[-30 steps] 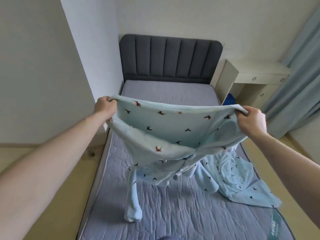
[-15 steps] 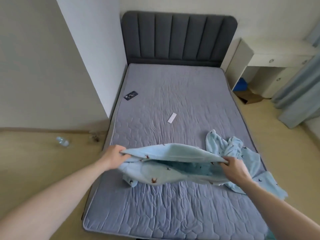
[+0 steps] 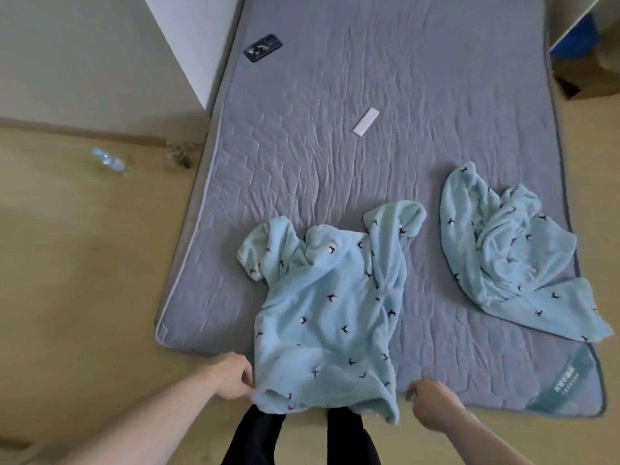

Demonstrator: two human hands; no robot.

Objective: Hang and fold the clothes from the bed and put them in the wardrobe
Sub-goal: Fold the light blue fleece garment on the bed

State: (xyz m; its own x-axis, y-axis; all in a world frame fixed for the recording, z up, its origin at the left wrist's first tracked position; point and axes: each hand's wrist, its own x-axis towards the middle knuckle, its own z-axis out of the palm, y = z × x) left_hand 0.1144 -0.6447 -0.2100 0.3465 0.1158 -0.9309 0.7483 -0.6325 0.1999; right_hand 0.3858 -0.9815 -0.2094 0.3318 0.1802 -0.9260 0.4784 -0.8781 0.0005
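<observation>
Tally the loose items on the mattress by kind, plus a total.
Light blue printed garments: 2, the top at the near edge and the crumpled one to its right
Dark phone: 1
White flat strip: 1
Total: 4

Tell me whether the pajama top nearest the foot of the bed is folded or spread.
Spread, not folded: the pajama top lies face-down lengthwise on the mattress, sleeves bunched.
</observation>
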